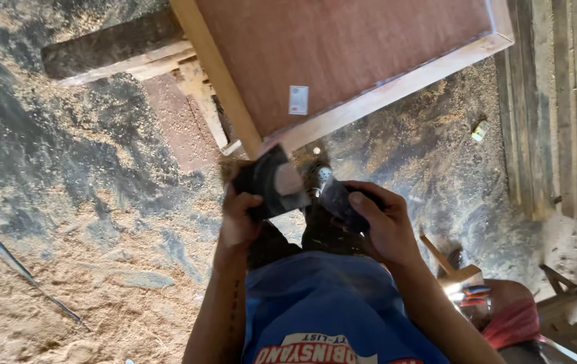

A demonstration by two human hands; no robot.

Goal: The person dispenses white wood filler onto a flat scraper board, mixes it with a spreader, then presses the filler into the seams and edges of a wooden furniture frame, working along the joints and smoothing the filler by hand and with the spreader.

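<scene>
Left hand (238, 219) closes around a dark sanding disc (271, 182), steadying it flat. Right hand (379, 226) wraps the angle grinder (329, 192), head toward the disc. Both sit just below the corner of the wood-framed panel (342, 61), over the sawdust-covered floor (86, 269).

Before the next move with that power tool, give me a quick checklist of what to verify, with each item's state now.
1. Right hand on the power tool: ok, fingers wrap its dark body.
2. Left hand on the dark sanding sheet: ok, gripped at its edge.
3. Sheet fixed to the tool: cannot tell, the joint is hidden.
4. Wooden panel supported: cannot tell, only a beam shows beside it.
5. Footing: not ok, sawdust covers the floor.
6. Cable clear of the feet: ok, it lies far off.
</scene>
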